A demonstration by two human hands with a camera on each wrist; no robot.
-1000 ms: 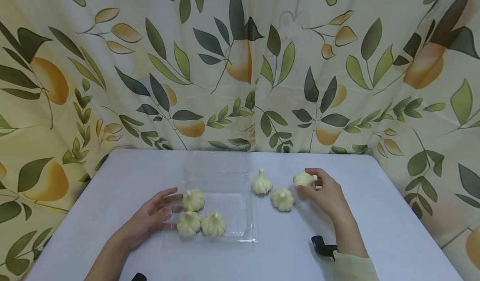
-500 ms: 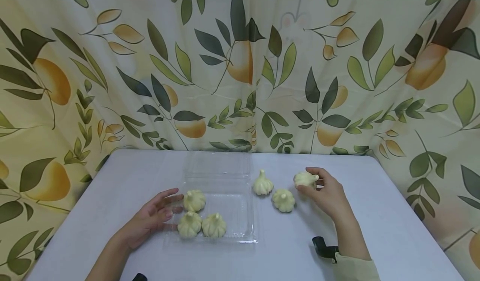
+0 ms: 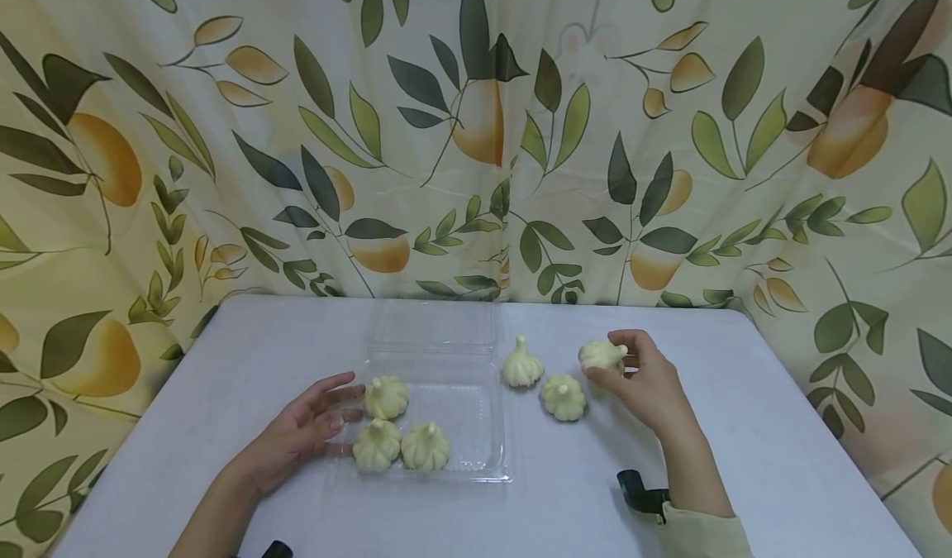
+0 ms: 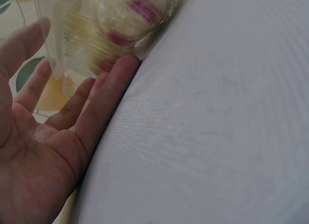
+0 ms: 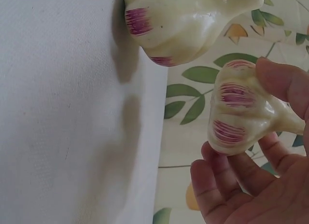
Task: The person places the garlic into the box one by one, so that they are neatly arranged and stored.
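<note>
My right hand [image 3: 650,384] grips a garlic bulb [image 5: 236,108] between thumb and fingers, its stem pointing back toward the palm. Purple streaks mark its pale skin in the right wrist view. Two more garlic bulbs, one with an upright stem [image 3: 522,365] and one nearer me [image 3: 563,398], sit on the table just left of that hand. At the left, a clear plastic box [image 3: 476,426] holds three garlic bulbs [image 3: 425,446] along its left and front part. My left hand [image 3: 301,434] rests on the table with relaxed fingers right at the box's left wall.
The box's clear lid [image 3: 431,326] lies folded back toward the table's far edge. A white cloth covers the table [image 3: 550,500]. Behind it hangs a curtain [image 3: 461,211] with leaves and fruit. A black wrist-camera mount [image 3: 641,492] juts from the right wrist.
The right hand with its garlic bulb shifts only very slightly. The left hand, the box and the other bulbs stay where they were.
</note>
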